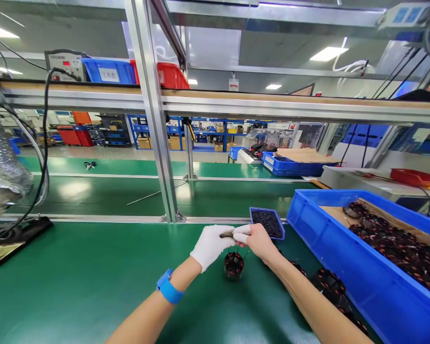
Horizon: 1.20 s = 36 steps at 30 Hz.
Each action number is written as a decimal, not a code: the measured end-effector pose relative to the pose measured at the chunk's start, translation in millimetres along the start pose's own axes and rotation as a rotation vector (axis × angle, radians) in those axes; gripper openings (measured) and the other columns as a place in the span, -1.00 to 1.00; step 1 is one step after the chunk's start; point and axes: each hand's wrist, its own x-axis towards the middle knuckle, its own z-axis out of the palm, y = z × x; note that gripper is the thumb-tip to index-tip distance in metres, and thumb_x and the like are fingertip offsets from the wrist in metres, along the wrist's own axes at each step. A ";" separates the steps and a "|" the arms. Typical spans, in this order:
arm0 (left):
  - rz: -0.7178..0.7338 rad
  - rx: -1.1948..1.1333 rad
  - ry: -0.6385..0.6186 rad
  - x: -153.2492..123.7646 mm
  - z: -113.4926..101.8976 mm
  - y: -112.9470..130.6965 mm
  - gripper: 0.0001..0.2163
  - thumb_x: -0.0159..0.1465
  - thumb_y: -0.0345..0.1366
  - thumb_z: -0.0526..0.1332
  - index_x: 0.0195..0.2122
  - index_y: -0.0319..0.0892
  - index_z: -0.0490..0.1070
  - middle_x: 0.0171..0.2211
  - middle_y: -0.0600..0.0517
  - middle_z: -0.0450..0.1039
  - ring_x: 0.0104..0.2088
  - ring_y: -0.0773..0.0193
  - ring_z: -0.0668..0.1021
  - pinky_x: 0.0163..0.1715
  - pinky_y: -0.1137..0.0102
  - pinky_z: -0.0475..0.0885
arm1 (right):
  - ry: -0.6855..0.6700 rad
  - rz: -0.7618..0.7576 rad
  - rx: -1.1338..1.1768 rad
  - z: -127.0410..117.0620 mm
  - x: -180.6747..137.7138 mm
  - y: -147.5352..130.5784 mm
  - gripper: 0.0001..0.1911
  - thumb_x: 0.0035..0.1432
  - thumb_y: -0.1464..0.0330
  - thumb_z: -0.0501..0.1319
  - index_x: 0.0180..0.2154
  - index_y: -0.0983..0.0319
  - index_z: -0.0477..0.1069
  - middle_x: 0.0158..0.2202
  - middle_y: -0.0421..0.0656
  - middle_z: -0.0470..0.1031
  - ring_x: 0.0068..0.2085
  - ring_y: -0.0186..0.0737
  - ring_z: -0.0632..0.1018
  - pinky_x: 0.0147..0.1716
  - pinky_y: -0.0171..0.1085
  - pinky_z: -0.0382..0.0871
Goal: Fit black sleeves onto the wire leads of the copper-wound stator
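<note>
My left hand, in a white glove with a blue strap at the wrist, is closed in a pinch. Its thumb tip looks dark and stained. Against it, fingertip to fingertip, my right hand pinches too, with white covers on some fingers. What lies between the fingertips is too small to make out. Just below them a motor stator, black with copper-coloured windings, stands upright on the green tabletop. Thin wires rise from it towards my fingers. Behind my right hand is a small blue tray of short black tube-like pieces.
A large blue bin at the right holds many stators on cardboard. More stators stand beside it, partly behind my right forearm. A metal upright rises ahead. At left are a black-based stand and a foil duct.
</note>
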 end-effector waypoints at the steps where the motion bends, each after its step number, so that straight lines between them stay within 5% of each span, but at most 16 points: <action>1: -0.002 0.003 0.001 2.0 -1.6 -1.6 -0.83 0.00 -0.46 0.19 -0.36 -0.19 0.47 -0.41 0.11 0.49 -0.30 0.22 0.49 -0.27 0.41 0.39 | 0.007 -0.025 -0.023 -1.0 1.5 1.5 -0.85 -0.14 0.40 0.15 -0.64 0.30 0.42 -0.65 -0.21 0.37 -0.57 -0.34 0.35 -0.55 -0.37 0.22; 14: -0.035 0.082 0.347 8.2 11.7 -34.0 -0.73 -0.03 -0.46 0.18 -0.27 -0.14 0.47 -0.28 0.07 0.48 -0.23 0.18 0.47 -0.10 0.27 0.36 | 0.193 -0.100 -0.088 11.7 10.2 19.6 -0.79 -0.07 0.35 0.14 -0.40 0.26 0.52 -0.56 -0.21 0.46 -0.47 -0.25 0.44 -0.46 -0.33 0.31; 20: -0.123 -0.058 0.230 12.7 -3.9 -40.5 -0.68 -0.01 -0.36 0.20 -0.17 -0.23 0.42 -0.31 0.01 0.48 -0.26 0.18 0.49 -0.17 0.29 0.41 | 0.238 -0.030 -0.126 -2.0 6.7 25.3 -0.72 -0.04 0.32 0.11 -0.30 0.31 0.49 -0.49 -0.12 0.49 -0.47 -0.22 0.47 -0.46 -0.28 0.35; 25: -0.208 -0.192 0.083 14.0 -6.4 -55.1 -0.71 0.02 -0.30 0.19 -0.21 -0.27 0.42 -0.27 -0.04 0.48 -0.23 0.15 0.50 -0.17 0.28 0.42 | 0.140 -0.048 -0.379 -9.7 -2.2 30.5 -0.80 -0.04 0.40 0.12 -0.37 0.20 0.50 -0.44 -0.19 0.51 -0.39 -0.21 0.48 -0.35 -0.27 0.33; 36: -0.283 -0.260 0.050 14.3 -4.6 -59.5 -0.67 -0.03 -0.23 0.28 -0.25 -0.27 0.41 -0.28 -0.05 0.49 -0.21 0.12 0.50 -0.09 0.27 0.38 | 0.102 -0.022 -0.706 -4.2 -2.6 35.9 -0.79 0.00 0.40 0.13 -0.30 0.13 0.49 -0.35 -0.24 0.52 -0.32 -0.22 0.50 -0.28 -0.31 0.34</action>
